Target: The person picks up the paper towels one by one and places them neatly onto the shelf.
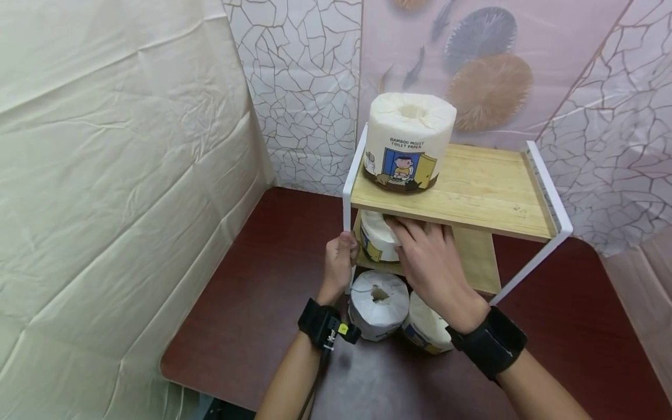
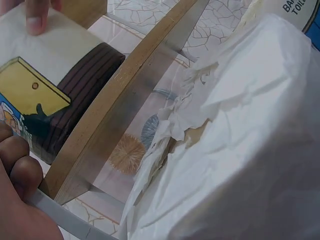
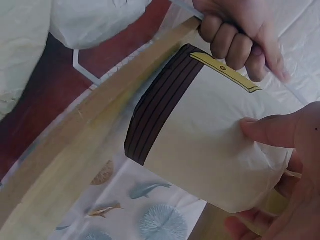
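A white metal-framed rack (image 1: 548, 192) with two wooden shelves stands on the table. My left hand (image 1: 338, 262) grips its left upright, fingers curled round the thin bar (image 2: 70, 220). On the lower shelf, at the left end, sits a wrapped toilet paper roll (image 1: 379, 236). My right hand (image 1: 433, 262) reaches under the upper shelf and holds this roll from above, thumb (image 3: 270, 131) on its near side and fingers round the top. The roll stands upright at the lower shelf's edge (image 2: 107, 105).
Another wrapped roll (image 1: 409, 143) stands on the upper shelf's left side. Below the rack, in front, are a white-wrapped roll (image 1: 379, 306) with torn paper at its hole and a printed roll (image 1: 427, 326). The dark red table (image 1: 236, 315) ends near a draped cloth (image 1: 131, 233) at left.
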Demonstrator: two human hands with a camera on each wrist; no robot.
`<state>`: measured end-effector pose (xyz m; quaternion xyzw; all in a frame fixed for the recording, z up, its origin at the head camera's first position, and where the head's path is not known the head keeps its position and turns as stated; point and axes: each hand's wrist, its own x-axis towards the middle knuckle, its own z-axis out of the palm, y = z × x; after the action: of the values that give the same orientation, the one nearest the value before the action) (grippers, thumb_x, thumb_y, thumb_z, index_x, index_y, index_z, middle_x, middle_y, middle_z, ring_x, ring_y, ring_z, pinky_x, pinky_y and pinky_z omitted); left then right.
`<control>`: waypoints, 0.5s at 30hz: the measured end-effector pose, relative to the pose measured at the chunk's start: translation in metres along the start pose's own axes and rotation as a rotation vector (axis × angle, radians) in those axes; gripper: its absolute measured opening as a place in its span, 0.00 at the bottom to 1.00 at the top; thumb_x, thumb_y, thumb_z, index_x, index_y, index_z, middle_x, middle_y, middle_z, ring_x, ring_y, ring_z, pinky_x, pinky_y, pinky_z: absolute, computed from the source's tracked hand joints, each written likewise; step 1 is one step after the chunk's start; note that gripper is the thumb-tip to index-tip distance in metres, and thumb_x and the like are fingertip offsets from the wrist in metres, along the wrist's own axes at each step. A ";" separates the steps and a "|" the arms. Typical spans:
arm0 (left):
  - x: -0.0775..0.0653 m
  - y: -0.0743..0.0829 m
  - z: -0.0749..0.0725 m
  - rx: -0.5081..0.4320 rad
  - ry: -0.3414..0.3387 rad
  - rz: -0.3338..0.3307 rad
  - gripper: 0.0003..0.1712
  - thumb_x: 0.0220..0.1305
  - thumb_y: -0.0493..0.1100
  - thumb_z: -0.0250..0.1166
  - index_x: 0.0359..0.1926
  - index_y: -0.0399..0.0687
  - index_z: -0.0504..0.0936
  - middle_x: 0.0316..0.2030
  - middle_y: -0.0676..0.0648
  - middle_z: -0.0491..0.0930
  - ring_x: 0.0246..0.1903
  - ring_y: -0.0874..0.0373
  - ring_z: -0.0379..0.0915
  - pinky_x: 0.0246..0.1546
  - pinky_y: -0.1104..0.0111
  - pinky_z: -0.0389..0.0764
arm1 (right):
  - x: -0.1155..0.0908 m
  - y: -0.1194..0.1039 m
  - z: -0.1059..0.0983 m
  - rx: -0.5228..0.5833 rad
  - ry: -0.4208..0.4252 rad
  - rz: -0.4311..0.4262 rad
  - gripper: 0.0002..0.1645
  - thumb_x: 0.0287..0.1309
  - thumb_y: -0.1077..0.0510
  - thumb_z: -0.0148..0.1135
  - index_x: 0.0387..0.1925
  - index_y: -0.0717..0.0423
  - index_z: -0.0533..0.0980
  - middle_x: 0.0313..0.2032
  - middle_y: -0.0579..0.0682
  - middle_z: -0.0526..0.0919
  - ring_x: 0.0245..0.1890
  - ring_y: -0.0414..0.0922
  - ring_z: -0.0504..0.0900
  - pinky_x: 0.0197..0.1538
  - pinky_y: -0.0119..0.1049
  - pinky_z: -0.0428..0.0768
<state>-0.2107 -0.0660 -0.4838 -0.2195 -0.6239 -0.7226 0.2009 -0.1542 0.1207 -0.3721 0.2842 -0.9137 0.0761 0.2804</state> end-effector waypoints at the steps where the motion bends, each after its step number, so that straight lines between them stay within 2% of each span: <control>1: 0.000 0.000 0.000 0.000 -0.001 0.004 0.42 0.80 0.72 0.40 0.22 0.43 0.62 0.14 0.54 0.56 0.13 0.61 0.50 0.17 0.70 0.54 | 0.002 0.001 0.000 -0.001 -0.012 0.005 0.38 0.60 0.63 0.75 0.71 0.53 0.74 0.65 0.57 0.81 0.59 0.71 0.75 0.57 0.67 0.72; 5: 0.000 0.000 0.001 -0.004 -0.014 0.015 0.40 0.80 0.72 0.40 0.23 0.43 0.63 0.14 0.53 0.57 0.13 0.62 0.51 0.17 0.70 0.55 | 0.006 0.004 -0.001 0.001 -0.063 0.042 0.40 0.61 0.63 0.74 0.74 0.52 0.73 0.72 0.59 0.74 0.72 0.70 0.66 0.67 0.69 0.65; 7: 0.000 -0.001 0.002 -0.010 -0.020 0.018 0.41 0.80 0.72 0.40 0.23 0.42 0.64 0.14 0.54 0.57 0.13 0.62 0.52 0.17 0.70 0.56 | 0.006 0.007 -0.002 0.006 -0.084 0.065 0.40 0.62 0.63 0.73 0.75 0.51 0.71 0.74 0.60 0.71 0.75 0.68 0.62 0.69 0.68 0.63; 15: 0.001 -0.001 0.001 -0.020 0.002 0.018 0.43 0.80 0.72 0.41 0.23 0.38 0.63 0.14 0.53 0.57 0.13 0.63 0.51 0.16 0.70 0.55 | 0.014 0.011 -0.005 0.067 -0.187 0.123 0.37 0.72 0.61 0.65 0.78 0.51 0.66 0.75 0.61 0.68 0.72 0.64 0.68 0.64 0.64 0.69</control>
<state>-0.2116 -0.0649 -0.4841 -0.2263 -0.6146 -0.7271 0.2060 -0.1675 0.1247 -0.3599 0.2427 -0.9485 0.0969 0.1790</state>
